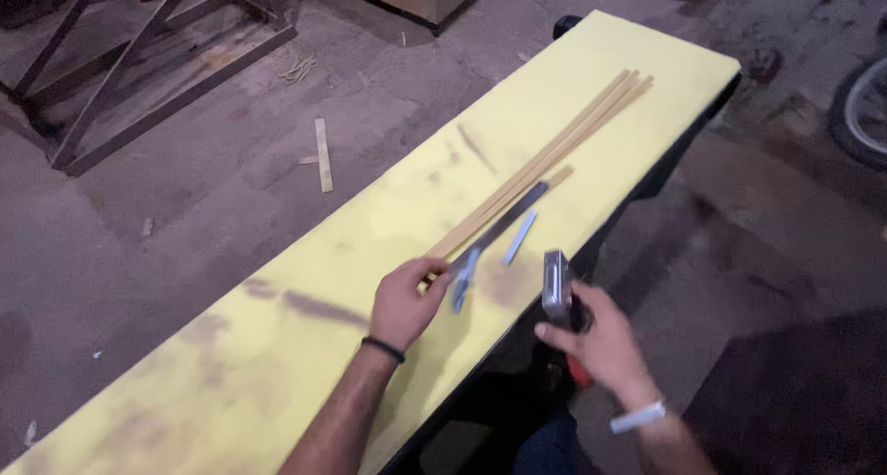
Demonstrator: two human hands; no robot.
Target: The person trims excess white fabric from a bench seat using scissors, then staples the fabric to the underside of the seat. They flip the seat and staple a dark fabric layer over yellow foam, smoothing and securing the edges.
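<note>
Wooden strips (540,165) pinched by left hand (405,301); right hand (599,344) grips metal tool (556,286) beside them

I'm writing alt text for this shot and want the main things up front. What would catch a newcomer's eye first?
The long bright yellow bench top runs slantwise across a dim grey floor. On it lies a bundle of thin wooden strips, with the left hand resting on their near end beside a flat metal bar. At the bench's near edge the right hand holds a grey metal tool.
</note>
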